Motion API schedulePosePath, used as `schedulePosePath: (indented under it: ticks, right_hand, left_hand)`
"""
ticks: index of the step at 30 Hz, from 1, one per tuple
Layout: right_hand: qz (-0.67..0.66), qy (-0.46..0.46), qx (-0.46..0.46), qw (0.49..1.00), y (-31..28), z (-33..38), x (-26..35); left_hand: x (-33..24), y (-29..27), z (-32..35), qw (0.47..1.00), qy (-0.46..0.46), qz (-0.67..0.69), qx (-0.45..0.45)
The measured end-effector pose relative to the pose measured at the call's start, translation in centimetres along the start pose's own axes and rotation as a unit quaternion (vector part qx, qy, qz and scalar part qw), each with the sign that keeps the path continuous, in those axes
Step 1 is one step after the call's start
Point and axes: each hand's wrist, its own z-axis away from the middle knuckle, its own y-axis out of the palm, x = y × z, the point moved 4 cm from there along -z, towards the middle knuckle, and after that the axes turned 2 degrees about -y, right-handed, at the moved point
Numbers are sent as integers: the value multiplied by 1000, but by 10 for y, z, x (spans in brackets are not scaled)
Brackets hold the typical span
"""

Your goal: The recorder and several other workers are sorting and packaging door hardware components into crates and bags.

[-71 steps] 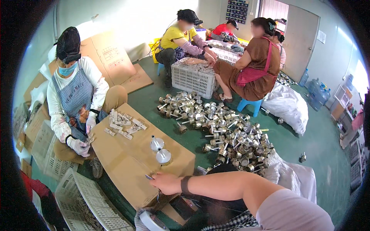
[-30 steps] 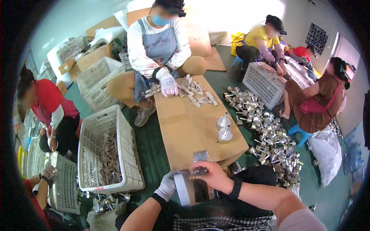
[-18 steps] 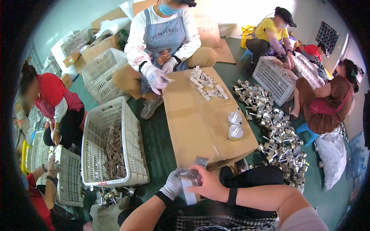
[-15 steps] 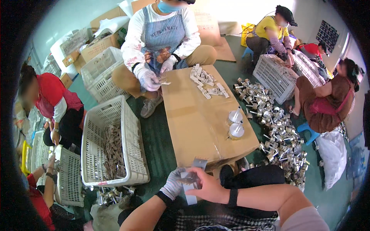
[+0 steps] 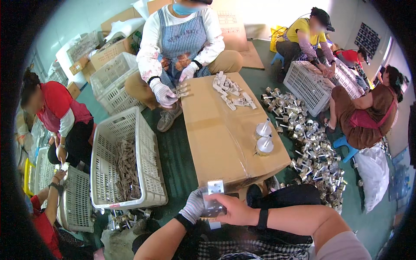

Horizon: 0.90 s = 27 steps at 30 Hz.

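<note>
1 holed silvery strip point(image 5: 215, 186) sits between left hand point(image 5: 193, 207) and right hand point(image 5: 236, 211), both curled onto it.

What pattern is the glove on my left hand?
The glove has grey and white stripes, seen in the head view.

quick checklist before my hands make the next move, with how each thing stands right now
1. Both hands on the perforated metal piece: ok, left hand and right hand both grip it.
2. Gloves on both hands: not ok, the left is gloved, the right is bare.
3. Underside of the metal piece seated in the fingers: cannot tell, the hands hide it.
4. Two metal funnels standing steady: ok, spouts up on the cardboard box.
5. Pale clips away from the hands: ok, piled toward the box's far end.
</note>
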Motion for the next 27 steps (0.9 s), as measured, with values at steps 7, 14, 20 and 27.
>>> schedulePosePath:
  ticks: [7, 14, 20, 27]
  right_hand:
    - [35, -10, 22, 999, -2, 1, 2]
    - [35, -6, 39, 999, -2, 1, 2]
    - [39, 6, 46, 998, -2, 2, -1]
    - [56, -24, 42, 997, -1, 0, 3]
  left_hand:
    - [-9, 15, 13, 998, 20, -53, -4]
    - [-1, 1, 2, 999, 3, 34, 6]
    - [-4, 8, 5, 1000, 7, 2, -20]
    - [12, -16, -12, 997, 7, 59, 53]
